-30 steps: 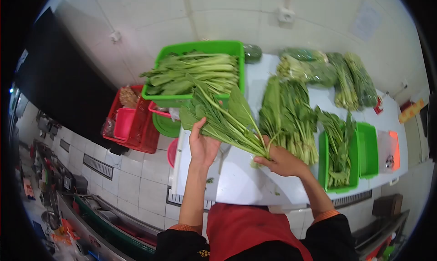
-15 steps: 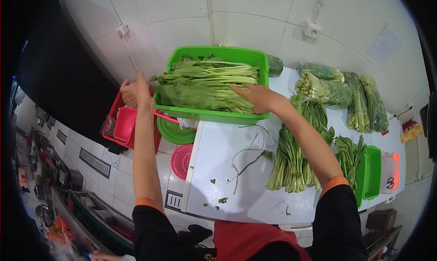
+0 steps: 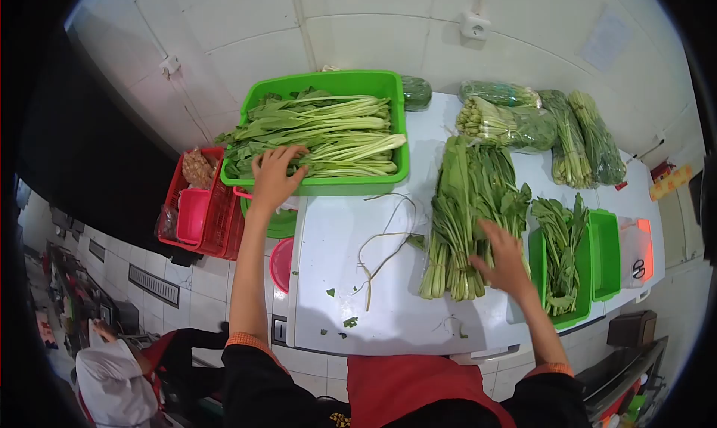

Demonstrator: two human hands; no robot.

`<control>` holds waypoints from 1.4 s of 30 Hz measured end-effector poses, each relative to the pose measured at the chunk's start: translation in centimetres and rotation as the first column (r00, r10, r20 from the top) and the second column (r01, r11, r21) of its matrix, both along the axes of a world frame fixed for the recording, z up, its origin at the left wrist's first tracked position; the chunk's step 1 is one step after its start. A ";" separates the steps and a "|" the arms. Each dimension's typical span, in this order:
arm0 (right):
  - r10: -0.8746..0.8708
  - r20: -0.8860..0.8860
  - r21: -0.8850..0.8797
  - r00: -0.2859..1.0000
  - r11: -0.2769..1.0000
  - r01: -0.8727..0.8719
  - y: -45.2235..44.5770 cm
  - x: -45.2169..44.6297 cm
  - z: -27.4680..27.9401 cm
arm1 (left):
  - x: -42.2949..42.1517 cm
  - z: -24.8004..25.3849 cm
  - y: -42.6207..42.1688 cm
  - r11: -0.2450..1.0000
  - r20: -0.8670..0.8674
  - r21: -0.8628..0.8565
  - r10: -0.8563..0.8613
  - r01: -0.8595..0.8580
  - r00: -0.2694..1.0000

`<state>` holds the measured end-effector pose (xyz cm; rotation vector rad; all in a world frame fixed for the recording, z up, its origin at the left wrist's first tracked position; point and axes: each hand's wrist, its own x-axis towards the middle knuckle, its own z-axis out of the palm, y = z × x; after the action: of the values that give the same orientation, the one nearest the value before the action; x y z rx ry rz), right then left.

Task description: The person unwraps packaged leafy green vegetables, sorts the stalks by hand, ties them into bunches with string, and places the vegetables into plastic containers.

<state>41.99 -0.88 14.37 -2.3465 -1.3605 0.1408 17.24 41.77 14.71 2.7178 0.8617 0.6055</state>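
A large green bin (image 3: 321,187) at the back left of the white table (image 3: 388,320) is filled with leafy green stalks (image 3: 336,129). My left hand (image 3: 278,175) rests at the bin's front edge, fingers spread over the leaves and holding nothing. Several bundles of leafy greens (image 3: 467,204) lie mid-table with their stems toward me. Over the right side of these bundles is my right hand (image 3: 504,260), its fingers apart and empty. Farther right, a smaller green tray (image 3: 575,320) holds more greens (image 3: 562,256).
Wrapped vegetable bundles (image 3: 515,125) lie along the back right. An empty green tray (image 3: 605,256) and scissors (image 3: 638,269) are at the right. Thin roots (image 3: 371,267) and leaf scraps lie on the table. Red crates (image 3: 216,222) stand left; another person (image 3: 116,383) is lower left.
The bunch held a second ago now lies in the large bin. My left hand has come back to the bin's front, and my right hand has moved from the bin to the table bundles.
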 end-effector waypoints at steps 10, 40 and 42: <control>-0.280 0.022 0.097 0.960 0.956 0.277 -6.6 -3.3 -6.3 | 9.6 0.6 -4.5 0.943 -0.087 0.152 -0.284 0.295 0.955; 0.167 -0.511 0.553 0.843 0.815 0.174 -3.4 -12.2 3.9 | 10.8 0.6 -31.5 -0.509 0.879 -0.279 0.206 0.814 0.430; 0.137 -0.484 0.550 0.864 0.816 0.179 -3.6 -12.9 3.5 | 10.2 0.7 -30.5 -0.468 0.883 -0.203 0.292 0.860 0.367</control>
<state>29.13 -4.50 17.83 -1.6437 -0.9351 0.2696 27.48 11.31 15.39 0.5655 -0.3444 0.3251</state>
